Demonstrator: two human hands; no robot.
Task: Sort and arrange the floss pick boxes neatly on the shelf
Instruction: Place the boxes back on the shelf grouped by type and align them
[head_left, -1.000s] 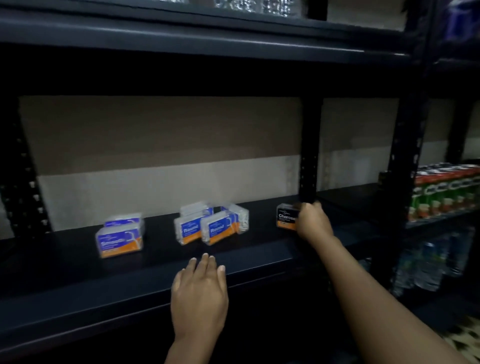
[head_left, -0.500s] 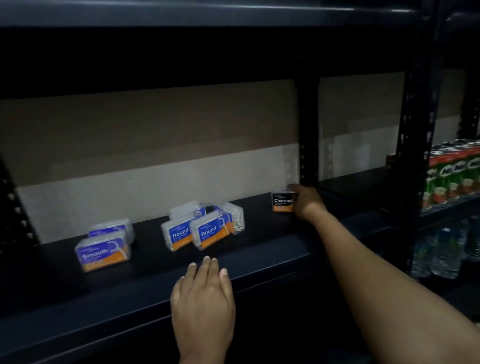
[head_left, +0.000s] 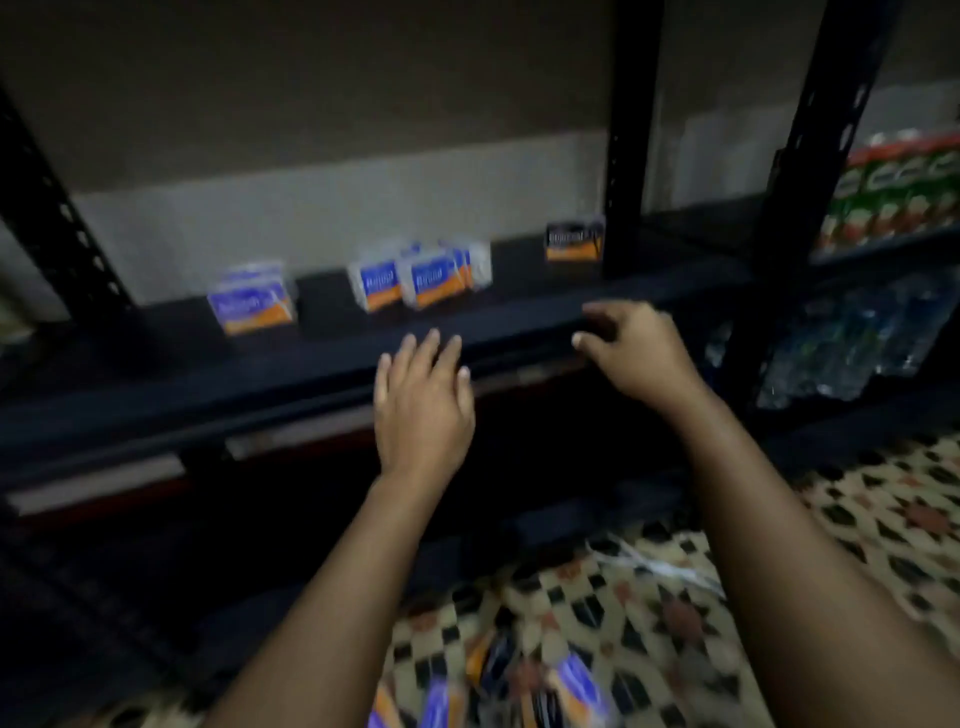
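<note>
On the dark shelf (head_left: 519, 322) stand three groups of floss pick boxes. Blue-and-orange "Smooth" boxes (head_left: 253, 304) are at the left, blue-and-orange "Round" boxes (head_left: 422, 278) in the middle. A black "Charcoal" box (head_left: 574, 241) stands alone next to the black upright post (head_left: 626, 156). My left hand (head_left: 423, 400) hovers flat in front of the shelf edge, fingers apart, holding nothing. My right hand (head_left: 636, 348) is in front of the shelf edge too, fingers loosely spread and empty. More blue and orange boxes (head_left: 498, 686) lie blurred on the floor at the bottom.
A neighbouring rack at the right holds red-and-green drink cartons (head_left: 893, 192) and wrapped water bottles (head_left: 852, 343) below. The patterned tile floor (head_left: 675, 623) shows beneath my arms. A lower shelf level sits dark under the main one.
My right hand has let go of the Charcoal box and pulled back to the shelf's front edge. The view has tilted down, showing the floor and the boxes lying there.
</note>
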